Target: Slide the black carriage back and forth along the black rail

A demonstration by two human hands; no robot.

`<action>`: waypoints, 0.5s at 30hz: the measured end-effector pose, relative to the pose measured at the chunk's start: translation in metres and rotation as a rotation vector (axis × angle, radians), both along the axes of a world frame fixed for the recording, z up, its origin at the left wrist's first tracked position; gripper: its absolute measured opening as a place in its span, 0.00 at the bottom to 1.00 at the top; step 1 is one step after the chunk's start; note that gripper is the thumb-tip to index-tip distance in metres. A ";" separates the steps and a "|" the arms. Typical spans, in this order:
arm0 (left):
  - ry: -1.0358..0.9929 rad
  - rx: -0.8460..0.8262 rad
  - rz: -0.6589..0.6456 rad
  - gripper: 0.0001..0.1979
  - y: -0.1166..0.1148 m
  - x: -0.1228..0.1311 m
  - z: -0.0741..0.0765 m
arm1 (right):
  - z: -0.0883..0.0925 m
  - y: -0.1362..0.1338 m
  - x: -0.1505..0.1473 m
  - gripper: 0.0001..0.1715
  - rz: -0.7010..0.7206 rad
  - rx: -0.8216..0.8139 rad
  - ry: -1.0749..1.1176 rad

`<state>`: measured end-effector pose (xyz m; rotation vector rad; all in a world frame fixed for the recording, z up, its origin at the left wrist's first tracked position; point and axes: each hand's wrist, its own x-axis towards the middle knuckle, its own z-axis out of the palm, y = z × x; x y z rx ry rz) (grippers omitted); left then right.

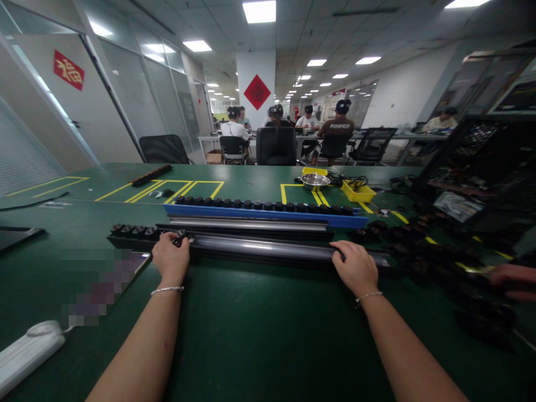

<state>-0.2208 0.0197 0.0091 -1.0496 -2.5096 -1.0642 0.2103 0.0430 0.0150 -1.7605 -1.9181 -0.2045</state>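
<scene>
My left hand (171, 255) pinches a black part (180, 240); the long rail (263, 247) runs sideways from there past my right hand (357, 266) (curled on it; whether gripping, I can't tell).

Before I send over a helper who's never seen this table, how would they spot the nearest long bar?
On the green table, find the long blue strip lined with black pieces. On its near side lies a shiny bar; closer still is the long bar. Unlike those neighbours, it has the left hand and right hand at it.
</scene>
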 end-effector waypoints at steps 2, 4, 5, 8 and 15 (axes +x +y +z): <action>-0.039 0.018 0.020 0.20 0.000 0.001 0.001 | 0.000 0.000 0.000 0.19 0.000 -0.002 0.000; -0.059 0.029 0.025 0.22 0.000 0.002 0.002 | 0.001 0.000 0.000 0.19 0.000 -0.007 -0.001; -0.059 0.029 0.023 0.22 0.000 0.003 0.002 | 0.001 0.000 0.000 0.19 -0.001 -0.008 0.000; -0.029 -0.004 -0.001 0.20 -0.001 0.002 0.003 | 0.001 0.000 0.000 0.19 -0.001 -0.009 0.001; -0.010 -0.029 -0.029 0.18 0.000 -0.001 0.002 | 0.000 0.001 0.000 0.19 -0.008 -0.005 0.001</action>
